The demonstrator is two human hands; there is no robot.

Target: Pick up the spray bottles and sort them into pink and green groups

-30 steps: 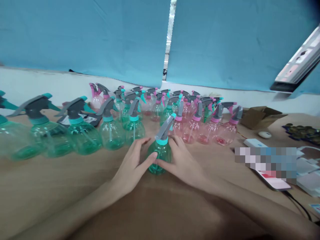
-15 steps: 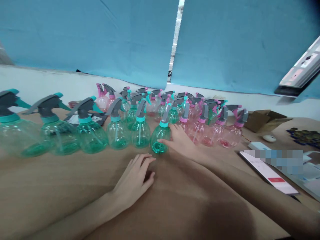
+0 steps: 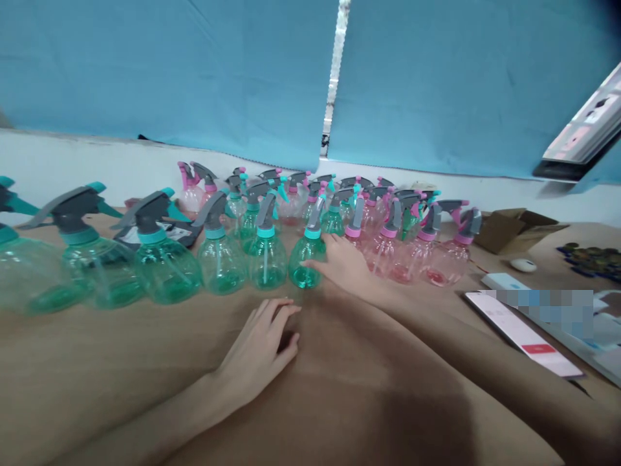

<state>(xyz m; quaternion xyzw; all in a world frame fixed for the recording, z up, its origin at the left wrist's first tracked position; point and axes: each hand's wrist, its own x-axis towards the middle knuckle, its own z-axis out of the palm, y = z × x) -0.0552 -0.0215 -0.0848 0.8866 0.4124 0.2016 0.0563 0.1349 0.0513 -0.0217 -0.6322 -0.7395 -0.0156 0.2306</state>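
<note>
My right hand [image 3: 347, 266] is wrapped round the right side of a green spray bottle [image 3: 305, 255], thumb across its front and fingers partly hidden behind it. The bottle stands upright with a turquoise collar and grey trigger head. To its left is another green spray bottle [image 3: 268, 260], the end of a front row of several green ones. Pink spray bottles [image 3: 381, 249] carry the row on to the right, just behind my right hand. My left hand [image 3: 262, 346] rests on the table in front of the row, fingers loosely spread, holding nothing.
Several more pink and green spray bottles crowd behind the front row, before a blue curtain [image 3: 194, 77]. On the right lie a phone [image 3: 521, 333], a white mouse [image 3: 522, 265], an open cardboard box [image 3: 514, 230] and a pile of small dark pieces [image 3: 589, 259].
My right hand has slid the green spray bottle back and slightly left, level with its neighbour in the front row. The left hand has stayed in place; the view has shifted a little.
</note>
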